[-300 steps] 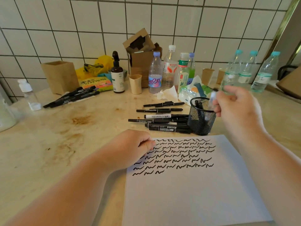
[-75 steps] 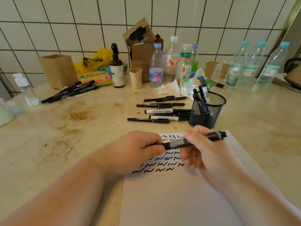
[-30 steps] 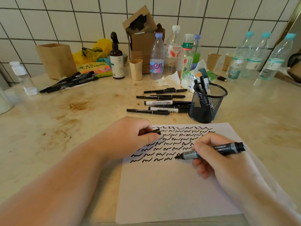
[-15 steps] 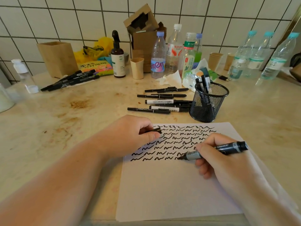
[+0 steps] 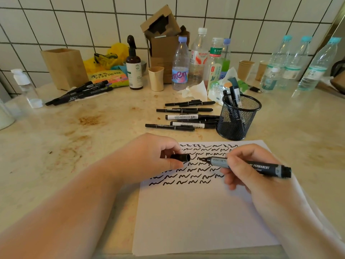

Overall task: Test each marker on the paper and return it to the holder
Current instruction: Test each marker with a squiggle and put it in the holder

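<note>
A white sheet of paper (image 5: 201, 217) lies in front of me, its upper part covered with rows of black squiggles. My right hand (image 5: 242, 165) grips an uncapped black permanent marker (image 5: 261, 167), held level above the paper with its tip pointing left. My left hand (image 5: 153, 157) pinches the marker's black cap (image 5: 180, 157), whose open end faces the tip a short gap away. Behind the paper stands a black mesh holder (image 5: 238, 118) with a few markers in it. Several more markers (image 5: 186, 117) lie on the counter left of the holder.
Another pile of black markers (image 5: 78, 93) lies at the far left by a wooden box (image 5: 64, 69). Bottles, paper cups, a cardboard box (image 5: 164, 40) and tissues crowd the back along the tiled wall. Water bottles (image 5: 296, 62) stand at the right.
My right hand has lifted the marker off the paper and swung its tip up and left toward the cap. A new squiggle ends the bottom row. My left hand now shows the cap's open end.
</note>
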